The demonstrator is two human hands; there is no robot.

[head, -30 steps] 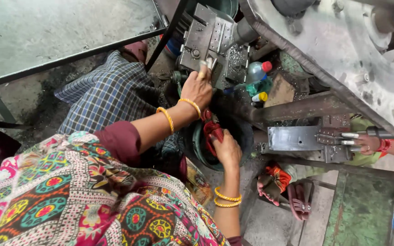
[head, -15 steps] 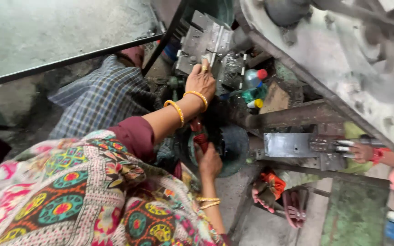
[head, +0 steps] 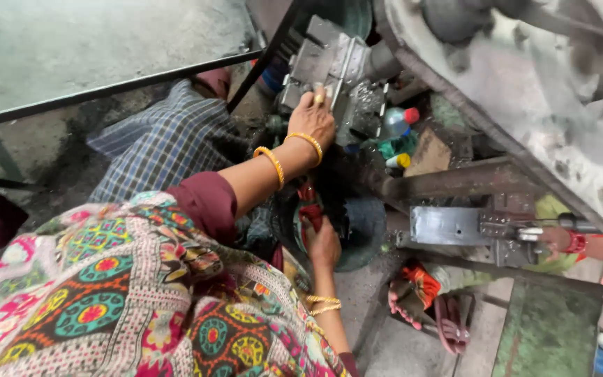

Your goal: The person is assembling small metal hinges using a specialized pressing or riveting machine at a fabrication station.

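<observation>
Grey metal die block (head: 329, 59) on the machine, upper centre, beside a big pale flywheel (head: 525, 91). Left hand (head: 312, 119) lies on the block's front, fingers curled over a small pale piece; how tight the grip is cannot be told. Right hand (head: 324, 241) lower down, closed on a red cloth (head: 308, 202) over a dark round tub (head: 361, 227). Small plastic bottles (head: 396, 126) just right of the block. Another person's hand (head: 567, 241) at a grey steel bracket (head: 455, 227), right
</observation>
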